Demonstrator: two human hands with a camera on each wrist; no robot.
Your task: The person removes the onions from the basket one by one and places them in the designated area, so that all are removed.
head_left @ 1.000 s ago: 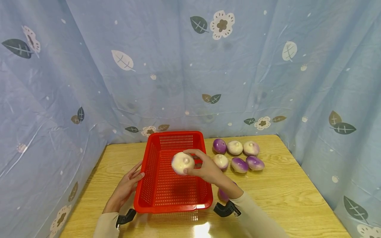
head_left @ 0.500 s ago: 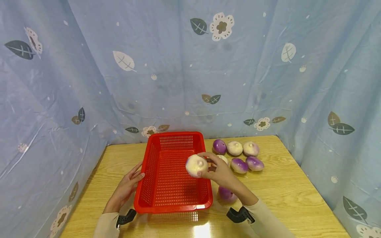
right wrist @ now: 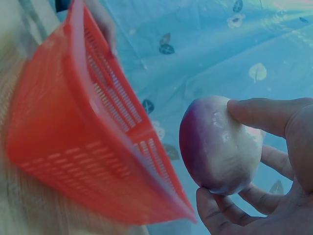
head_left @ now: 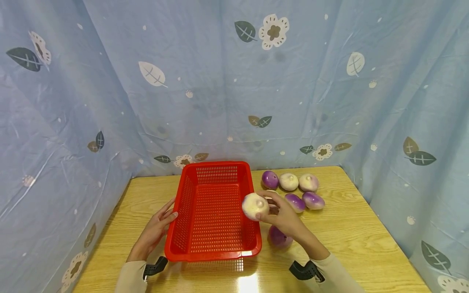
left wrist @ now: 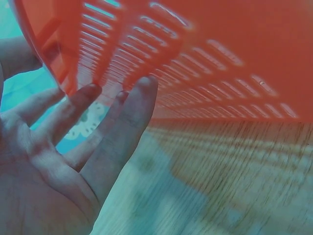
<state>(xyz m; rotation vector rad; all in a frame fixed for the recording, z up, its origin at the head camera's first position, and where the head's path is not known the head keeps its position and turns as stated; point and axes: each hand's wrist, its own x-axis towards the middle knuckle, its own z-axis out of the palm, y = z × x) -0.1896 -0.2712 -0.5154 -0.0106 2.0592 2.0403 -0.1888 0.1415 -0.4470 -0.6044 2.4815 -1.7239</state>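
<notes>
A red plastic basket [head_left: 216,219] with slotted walls stands on the wooden table, nothing lying in it. My left hand [head_left: 155,230] rests against its left side, with relaxed fingers [left wrist: 117,132] touching the outer wall. A glossy purple-and-white turnip [head_left: 253,206] is pinched between thumb and fingers of my right hand [head_left: 280,217], held up over the basket's right rim. In the right wrist view that turnip [right wrist: 220,147] is apart from the basket wall. Behind my right hand, another pale turnip is mostly hidden.
Several purple or whitish turnips [head_left: 288,182] lie grouped at the table's back right. One purple turnip [head_left: 279,237] sits just right of the basket. A blue patterned curtain [head_left: 220,93] hangs around the wooden table [head_left: 351,228].
My right hand has moved right, carrying the turnip from above the basket's middle to its right rim. My left hand and the basket have stayed put.
</notes>
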